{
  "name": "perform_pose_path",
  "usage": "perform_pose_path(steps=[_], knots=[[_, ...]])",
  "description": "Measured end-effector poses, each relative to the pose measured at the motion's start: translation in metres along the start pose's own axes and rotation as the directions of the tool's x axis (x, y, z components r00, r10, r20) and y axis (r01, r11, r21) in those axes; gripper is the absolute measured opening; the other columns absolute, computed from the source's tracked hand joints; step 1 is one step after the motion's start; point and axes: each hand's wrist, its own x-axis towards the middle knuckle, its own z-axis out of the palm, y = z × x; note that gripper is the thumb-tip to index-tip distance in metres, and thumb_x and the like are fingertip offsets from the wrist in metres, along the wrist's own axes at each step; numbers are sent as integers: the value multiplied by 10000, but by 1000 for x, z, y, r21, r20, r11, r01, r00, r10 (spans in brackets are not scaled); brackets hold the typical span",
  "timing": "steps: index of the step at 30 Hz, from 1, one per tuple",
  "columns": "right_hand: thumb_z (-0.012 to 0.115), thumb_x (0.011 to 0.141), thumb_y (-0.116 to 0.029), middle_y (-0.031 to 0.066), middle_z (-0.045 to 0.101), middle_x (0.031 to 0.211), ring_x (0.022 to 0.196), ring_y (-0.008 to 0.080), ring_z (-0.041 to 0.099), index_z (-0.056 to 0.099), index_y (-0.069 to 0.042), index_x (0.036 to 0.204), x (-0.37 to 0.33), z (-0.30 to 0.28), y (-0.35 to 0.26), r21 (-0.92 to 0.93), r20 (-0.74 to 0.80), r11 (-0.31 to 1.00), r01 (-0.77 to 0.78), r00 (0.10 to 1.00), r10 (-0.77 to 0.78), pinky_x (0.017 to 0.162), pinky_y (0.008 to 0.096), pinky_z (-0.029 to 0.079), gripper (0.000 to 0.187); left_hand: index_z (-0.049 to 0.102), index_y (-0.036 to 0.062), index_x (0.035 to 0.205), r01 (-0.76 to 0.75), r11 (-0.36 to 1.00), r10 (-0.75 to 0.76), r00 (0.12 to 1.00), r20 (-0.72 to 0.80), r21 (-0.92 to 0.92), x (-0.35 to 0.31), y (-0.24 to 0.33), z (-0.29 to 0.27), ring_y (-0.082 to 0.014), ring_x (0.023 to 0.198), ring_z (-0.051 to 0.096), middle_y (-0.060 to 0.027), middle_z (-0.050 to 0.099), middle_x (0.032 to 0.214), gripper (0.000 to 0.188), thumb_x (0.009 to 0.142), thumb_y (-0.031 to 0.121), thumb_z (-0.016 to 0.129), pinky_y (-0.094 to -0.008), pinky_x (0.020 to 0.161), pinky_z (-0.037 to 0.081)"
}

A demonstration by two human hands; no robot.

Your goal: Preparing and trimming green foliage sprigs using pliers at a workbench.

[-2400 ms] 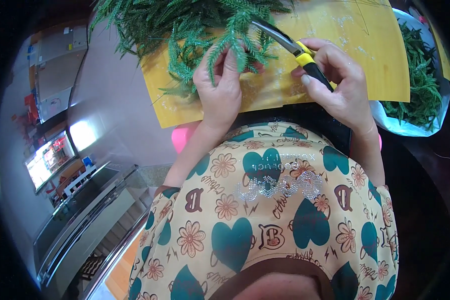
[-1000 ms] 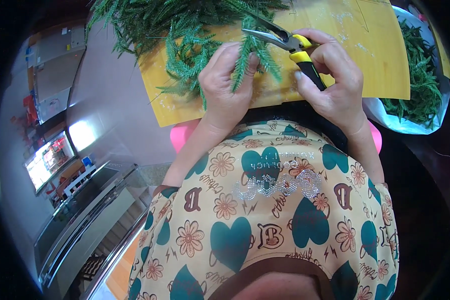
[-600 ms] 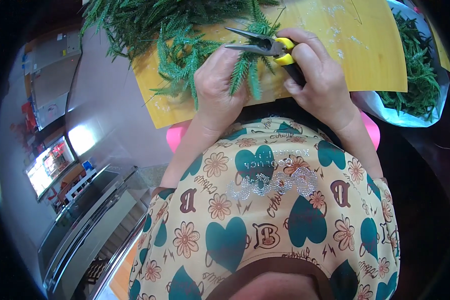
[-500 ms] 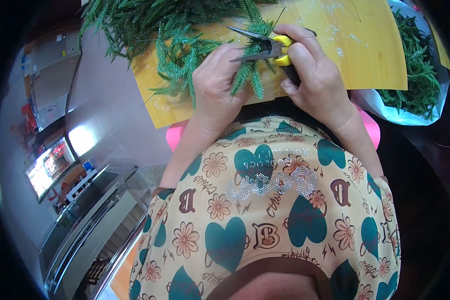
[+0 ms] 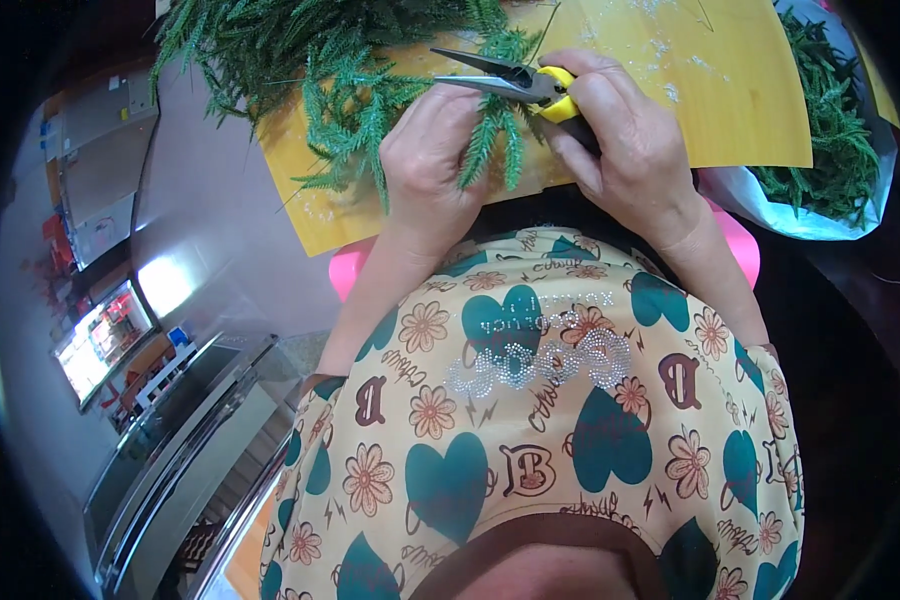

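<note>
Leftward — pliers (image 5: pixel 542 88), long axis aslant; right grip (image 5: pixel 628 140) round handles (image 5: pixel 558 97), left grip (image 5: pixel 430 155) round sprig (image 5: pixel 484 145).

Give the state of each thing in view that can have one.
Long-nose pliers: jaws parted
Right hand: closed on the pliers
Left hand: closed on a green sprig
White bag: open, greenery inside
Yellow board: flecked with white
Sprig heap: loosely piled

Washed-out glare whitens the glossy lilac surface (image 5: pixel 220 220) at nine o'clock; deep shadow at four; fisheye rim black, bowing edges.
</note>
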Motion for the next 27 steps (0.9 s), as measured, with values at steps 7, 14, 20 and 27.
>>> perform_pose_path(steps=[7,14,20,27], knots=[[680,662,-8,146,561,1060,797,295,603,499,-12,934,-4,10,1,-70,-87,998,-9,996,3,622,308,497,327,583,-19,837,-102,989,100,995,23,107,0,-1,0,-303,763,594,-141,603,846,248,594,-9,632,-350,663,487],[656,649,35,143,564,1055,763,261,604,514,-15,1031,-8,15,6,26,-139,990,-139,980,141,616,311,501,411,585,-11,835,-52,998,52,999,7,42,-1,2,5,-296,746,598,-135,604,838,221,618,-36,618,-338,652,484],[635,632,67,153,554,1066,802,267,599,464,-19,1179,-1,14,6,-120,-162,993,0,987,-19,672,327,506,580,600,-9,824,22,1000,-22,1000,-23,-9,-1,6,10,-291,728,603,-138,605,827,193,638,-58,608,-318,634,481],[544,662,57,245,522,1021,872,362,553,491,53,1090,17,-15,-1,-179,-17,973,-144,990,143,721,375,487,432,619,-20,831,203,964,-206,979,3,-170,-10,-5,20,-287,723,609,-138,613,820,195,639,-57,615,-305,640,486]])
